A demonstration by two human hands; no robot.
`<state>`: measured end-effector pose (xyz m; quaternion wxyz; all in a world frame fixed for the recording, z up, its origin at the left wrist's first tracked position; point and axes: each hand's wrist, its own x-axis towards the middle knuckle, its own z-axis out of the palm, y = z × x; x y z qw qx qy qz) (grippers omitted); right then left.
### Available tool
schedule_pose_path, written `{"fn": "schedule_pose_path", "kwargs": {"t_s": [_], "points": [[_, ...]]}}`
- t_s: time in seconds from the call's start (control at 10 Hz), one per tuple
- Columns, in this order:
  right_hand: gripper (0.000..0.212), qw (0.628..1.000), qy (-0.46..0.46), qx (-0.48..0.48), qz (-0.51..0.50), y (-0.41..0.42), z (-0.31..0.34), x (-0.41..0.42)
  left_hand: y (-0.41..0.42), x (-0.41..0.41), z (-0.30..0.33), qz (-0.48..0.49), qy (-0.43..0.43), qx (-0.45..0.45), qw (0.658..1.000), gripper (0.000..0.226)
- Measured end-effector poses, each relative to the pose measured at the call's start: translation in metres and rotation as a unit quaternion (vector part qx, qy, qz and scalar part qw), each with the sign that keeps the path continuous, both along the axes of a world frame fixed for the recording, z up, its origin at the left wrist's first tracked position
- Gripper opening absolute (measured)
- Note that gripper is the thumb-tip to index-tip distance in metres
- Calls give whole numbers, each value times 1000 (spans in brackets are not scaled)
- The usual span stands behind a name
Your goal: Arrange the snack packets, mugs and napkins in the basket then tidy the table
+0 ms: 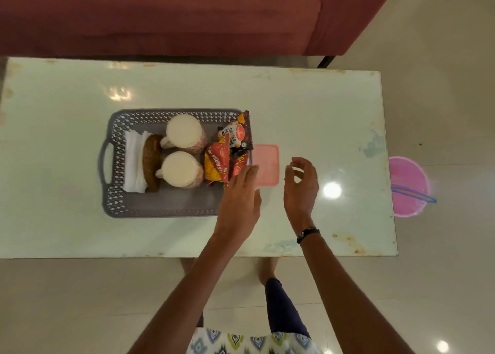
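Note:
A grey perforated basket (pixel 160 206) sits on the pale glass table (pixel 321 118). Inside it, white napkins (pixel 134 161) lie at the left beside a brown woven holder (pixel 151 163). Two white mugs (pixel 183 134) (pixel 180 169) stand upside down in the middle. Red and dark snack packets (pixel 217 163) (pixel 238 132) lean at the right end. My left hand (pixel 239 201) hovers open over the basket's right end, fingertips at the packets. My right hand (pixel 301 187) is open with curled fingers, just right of a pink lid (pixel 267 163).
The pink square lid lies flat on the table against the basket's right side. A maroon sofa (pixel 187 13) runs along the far edge. A pink bucket (pixel 408 186) with a blue handle stands on the floor past the table's right end.

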<state>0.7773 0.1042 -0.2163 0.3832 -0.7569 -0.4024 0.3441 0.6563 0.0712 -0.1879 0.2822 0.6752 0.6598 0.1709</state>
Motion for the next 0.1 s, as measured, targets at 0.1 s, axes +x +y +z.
{"fn": "schedule_pose_path", "kwargs": {"t_s": [0.1], "points": [[19, 1000, -3, 23, 10, -15, 32, -28, -20, -56, 23, 34, -14, 9, 999, 44]]}}
